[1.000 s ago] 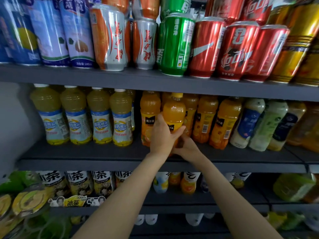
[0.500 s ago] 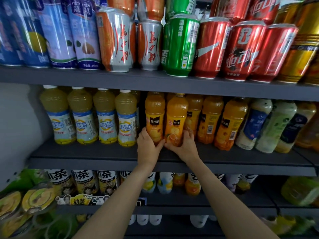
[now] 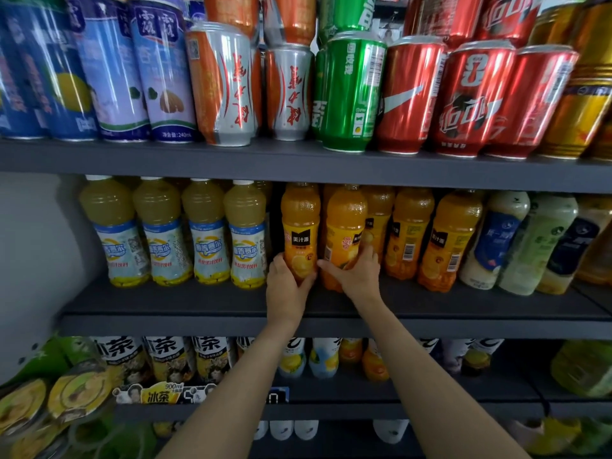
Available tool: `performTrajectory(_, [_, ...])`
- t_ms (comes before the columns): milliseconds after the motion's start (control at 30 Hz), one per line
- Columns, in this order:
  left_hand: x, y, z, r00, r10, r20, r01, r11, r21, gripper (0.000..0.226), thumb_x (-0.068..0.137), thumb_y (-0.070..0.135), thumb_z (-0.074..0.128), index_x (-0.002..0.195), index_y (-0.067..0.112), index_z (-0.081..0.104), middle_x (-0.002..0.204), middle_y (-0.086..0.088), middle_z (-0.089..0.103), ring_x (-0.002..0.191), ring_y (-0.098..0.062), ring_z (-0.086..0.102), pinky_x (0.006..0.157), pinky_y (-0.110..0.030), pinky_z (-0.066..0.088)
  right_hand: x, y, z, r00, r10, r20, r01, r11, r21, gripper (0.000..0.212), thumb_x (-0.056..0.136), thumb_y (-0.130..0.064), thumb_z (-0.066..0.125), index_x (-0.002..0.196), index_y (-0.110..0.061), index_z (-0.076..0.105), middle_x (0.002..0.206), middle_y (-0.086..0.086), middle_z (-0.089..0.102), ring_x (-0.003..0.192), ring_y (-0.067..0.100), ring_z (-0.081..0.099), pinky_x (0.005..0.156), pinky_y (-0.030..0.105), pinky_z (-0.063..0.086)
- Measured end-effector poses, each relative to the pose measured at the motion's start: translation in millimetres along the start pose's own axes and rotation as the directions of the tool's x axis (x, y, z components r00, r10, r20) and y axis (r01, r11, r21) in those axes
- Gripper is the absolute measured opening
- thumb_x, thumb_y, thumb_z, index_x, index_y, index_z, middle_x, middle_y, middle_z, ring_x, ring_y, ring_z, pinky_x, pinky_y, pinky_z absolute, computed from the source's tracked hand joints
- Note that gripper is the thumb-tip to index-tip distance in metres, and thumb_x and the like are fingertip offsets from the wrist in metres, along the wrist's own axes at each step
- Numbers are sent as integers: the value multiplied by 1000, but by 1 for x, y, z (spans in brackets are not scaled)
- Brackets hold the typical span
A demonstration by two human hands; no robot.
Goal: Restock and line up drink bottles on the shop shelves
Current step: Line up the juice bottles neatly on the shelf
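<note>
I saw drink cans crowding the top shelf, blue ones left, red ones right. Low on the left lay yellow-lidded tubs beside a white wall.

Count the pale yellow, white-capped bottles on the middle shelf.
4 in front, side by side left of the orange bottles. More stand behind, mostly hidden.

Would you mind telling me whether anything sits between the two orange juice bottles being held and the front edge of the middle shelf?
Nothing visible does. The left hand grips the left orange bottle and the right hand grips the one beside it; only bare middle shelf lies in front of them.
</note>
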State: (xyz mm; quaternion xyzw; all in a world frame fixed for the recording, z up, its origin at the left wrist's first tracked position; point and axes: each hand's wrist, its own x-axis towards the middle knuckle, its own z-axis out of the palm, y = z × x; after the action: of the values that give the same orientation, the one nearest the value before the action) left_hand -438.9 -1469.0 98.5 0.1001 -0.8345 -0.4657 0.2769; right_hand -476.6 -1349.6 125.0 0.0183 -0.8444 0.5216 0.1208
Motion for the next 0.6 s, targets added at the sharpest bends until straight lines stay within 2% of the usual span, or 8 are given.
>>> performTrajectory(33, [0, 0, 0, 1000, 2, 0, -2, 1000, 0, 60, 79, 24, 72, 127, 5, 41, 122, -13, 51, 115, -25, 49, 92, -34, 43, 2, 2, -1, 999, -33, 8, 33, 999, 42, 90, 67, -33, 81, 137, -10, 30, 135, 12, 41, 130, 29, 36, 107, 43, 35])
performTrajectory(100, [1, 0, 0, 1000, 2, 3, -2, 1000, 2, 61, 79, 24, 72, 127, 5, 40, 123, -13, 51, 117, -25, 48, 94, -35, 42, 6, 4, -13, 984, -45, 171, 21, 990, 139, 83, 71, -21, 79, 137, -17, 30, 134, 8, 47, 127, 24, 43, 106, 41, 37])
performTrajectory(167, [1, 0, -1, 1000, 3, 2, -3, 1000, 4, 61, 79, 24, 71, 128, 5, 40, 124, -13, 50, 118, -25, 47, 96, -35, 42, 9, 3, -28, 926, -19, 376, -56, 981, 188, 82, 76, -11, 73, 142, -22, 24, 138, 4, 46, 130, 21, 41, 107, 40, 34])
performTrajectory(233, [1, -1, 0, 1000, 7, 1, -7, 1000, 11, 61, 80, 23, 71, 128, 5, 39, 124, -14, 50, 118, -25, 47, 97, -35, 42, 11, 2, -36, 895, -9, 445, -78, 981, 178, 85, 78, -11, 71, 144, -23, 18, 142, 4, 41, 133, 21, 37, 107, 39, 32])
performTrajectory(367, [0, 0, -1, 1000, 7, -1, -7, 1000, 14, 59, 80, 23, 71, 127, 4, 40, 123, -13, 50, 117, -25, 47, 94, -32, 41, 4, 0, -20, 961, -15, 277, 38, 996, -78, 98, 68, -35, 80, 143, -15, 20, 144, 6, 30, 137, 25, 22, 114, 44, 24])
performTrajectory(433, [0, 0, -1, 1000, 9, 0, -9, 1000, 12, 60, 80, 23, 71, 128, 4, 39, 124, -13, 49, 118, -25, 47, 94, -32, 41, 1, 1, -13, 986, -73, 149, 93, 986, -135, 94, 67, -34, 82, 139, -9, 27, 140, 9, 35, 135, 27, 26, 111, 41, 27])
performTrajectory(500, [0, 0, -1, 1000, 10, 1, -10, 1000, 14, 61, 80, 23, 71, 128, 4, 39, 124, -13, 49, 118, -25, 46, 96, -33, 40, 1, 5, -13, 983, -104, 148, 114, 991, -63, 86, 67, -24, 82, 135, -9, 32, 136, 10, 42, 131, 25, 36, 105, 35, 34])
performTrajectory(600, [1, -1, 0, 1000, 10, -3, -10, 1000, 20, 61, 80, 24, 70, 129, 5, 39, 125, -13, 49, 119, -25, 45, 96, -33, 39, 2, 11, -21, 956, -68, 286, 39, 994, 106, 79, 72, -12, 77, 137, -14, 31, 136, 5, 46, 127, 18, 42, 98, 28, 37])
